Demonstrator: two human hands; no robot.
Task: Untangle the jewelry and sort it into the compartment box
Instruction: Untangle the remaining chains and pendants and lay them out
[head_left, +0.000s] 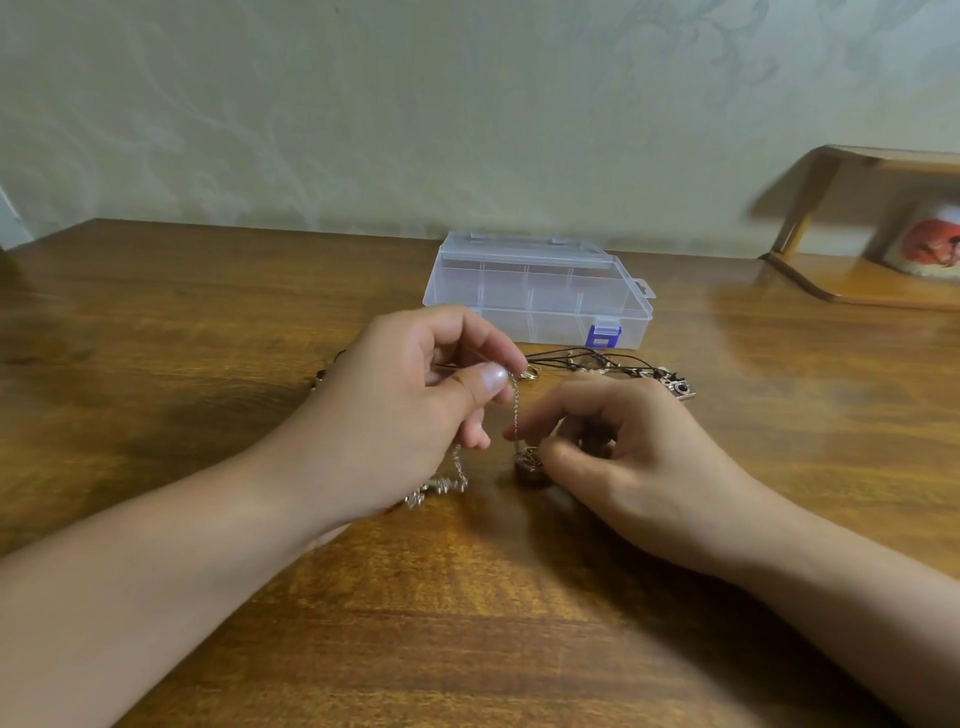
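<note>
Here the left hand (415, 395) pinches a thin silver chain (513, 410) between thumb and forefinger and holds it lifted above the table (208, 322), so its grip is clenched on the chain. The lift looks meant to draw the chain taut and show where it crosses the other pieces. The right hand (618, 441) sits lower, fingers curled down onto a small dark round pendant (530, 470) at the chain's lower end; it seems to pinch or steady that piece, though whether the grip is on the pendant itself or the link above it I cannot tell. Holding one end high and the other low would open the knot between them. The chain is fine-linked and bright; past the left hand it drops to the table and ends in a small silver heap (436, 488). Behind the hands lie dark cords (597, 358) with small gold fittings and a dark square charm (678, 388), apparently part of the same tangle. Further back, well apart from the hands, stands the clear plastic box (535, 291) with a blue latch (602, 335); its lid appears closed and its compartments look empty. Nothing is sorted yet, by my reading. A wooden shelf (857, 280) sits at the far right.
</note>
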